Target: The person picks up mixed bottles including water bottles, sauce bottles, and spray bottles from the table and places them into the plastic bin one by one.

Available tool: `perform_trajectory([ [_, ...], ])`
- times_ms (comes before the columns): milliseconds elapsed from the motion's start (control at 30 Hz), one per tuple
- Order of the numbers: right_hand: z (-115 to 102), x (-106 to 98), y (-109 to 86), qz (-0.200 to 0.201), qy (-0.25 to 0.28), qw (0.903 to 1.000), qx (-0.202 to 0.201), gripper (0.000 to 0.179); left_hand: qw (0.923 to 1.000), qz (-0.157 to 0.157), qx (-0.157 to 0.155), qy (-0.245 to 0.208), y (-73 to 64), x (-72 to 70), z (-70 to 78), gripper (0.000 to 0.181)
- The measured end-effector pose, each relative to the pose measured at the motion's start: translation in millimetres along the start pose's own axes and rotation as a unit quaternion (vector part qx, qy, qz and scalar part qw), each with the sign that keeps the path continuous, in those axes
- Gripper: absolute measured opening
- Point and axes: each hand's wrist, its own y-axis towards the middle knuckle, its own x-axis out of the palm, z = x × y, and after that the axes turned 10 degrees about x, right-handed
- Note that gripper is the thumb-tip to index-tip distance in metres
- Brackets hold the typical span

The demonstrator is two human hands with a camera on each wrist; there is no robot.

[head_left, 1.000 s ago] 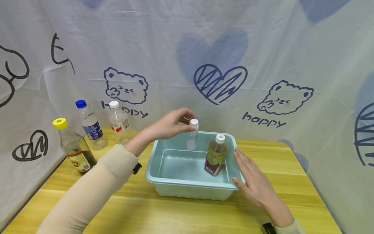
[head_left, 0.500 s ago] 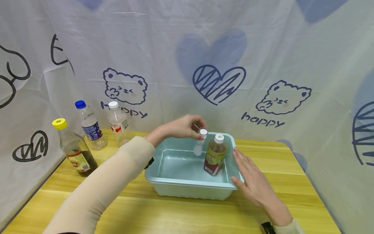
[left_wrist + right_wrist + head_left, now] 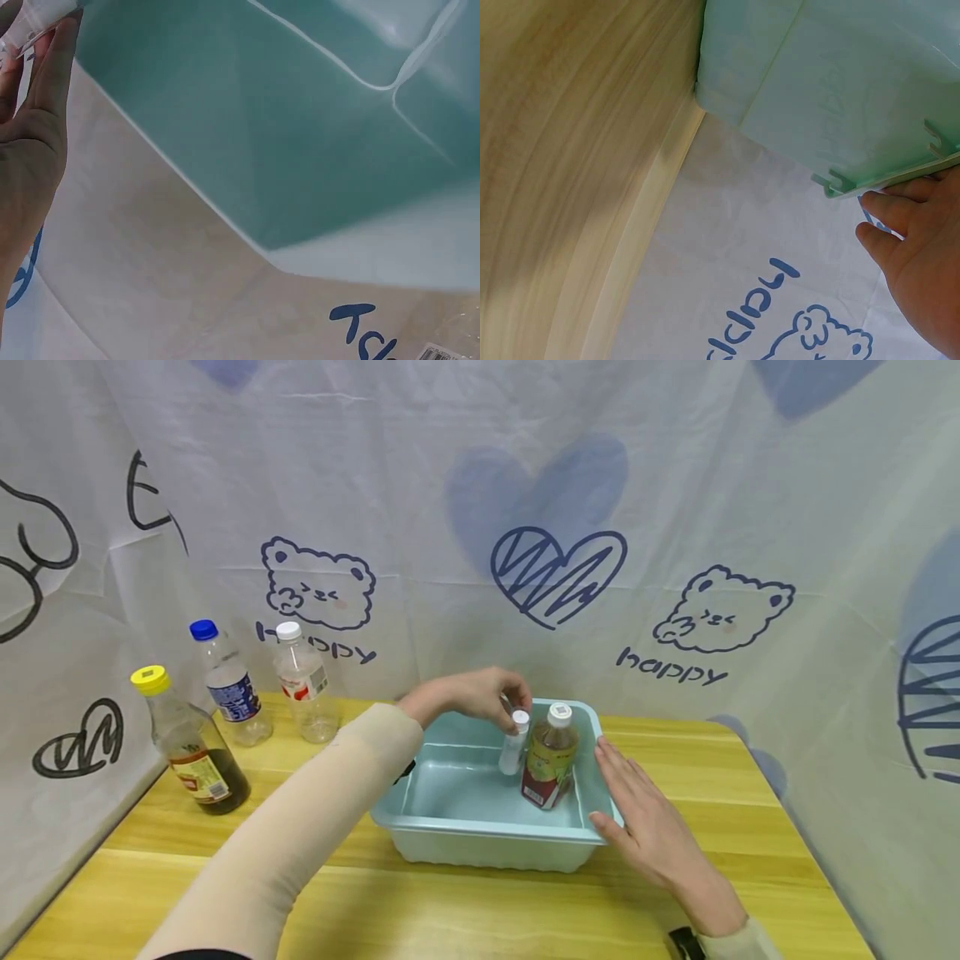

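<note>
My left hand (image 3: 489, 695) reaches over the back of a light blue plastic basin (image 3: 487, 832) and grips a small clear bottle with a white cap (image 3: 512, 755) near its top. That bottle stands nearly upright inside the basin, its lower end low and close beside a dark drink bottle (image 3: 550, 766) with a yellow-green and red label. In the left wrist view the fingers (image 3: 51, 82) wrap the clear bottle at the corner of the frame. My right hand (image 3: 658, 827) lies with straight fingers along the basin's right rim, thumb near the front corner.
Left of the basin stand a yellow-capped bottle of dark liquid (image 3: 198, 768), a clear blue-capped bottle (image 3: 236, 697) and a clear white-capped bottle (image 3: 302, 687). All rest on the wooden table (image 3: 420, 910). A printed cloth (image 3: 450, 510) hangs behind.
My left hand has moved right and down with the small clear bottle, bringing it deeper into the basin beside the dark drink bottle. The right hand stays at the rim.
</note>
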Motion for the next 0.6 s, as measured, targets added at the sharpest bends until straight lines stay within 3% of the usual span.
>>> perform_trajectory([
  [333, 0.6, 0.4, -0.4, 0.003, -0.005, 1.0000, 0.000, 0.072, 0.9983, -0.026, -0.051, -0.003, 6.9, 2.6, -7.0, 0.034],
  [600, 1.0, 1.4, -0.2, 0.004, -0.005, 1.0000, -0.001, 0.073, 0.9964, -0.048, -0.068, 0.013, 9.6, 6.7, -10.6, 0.034],
])
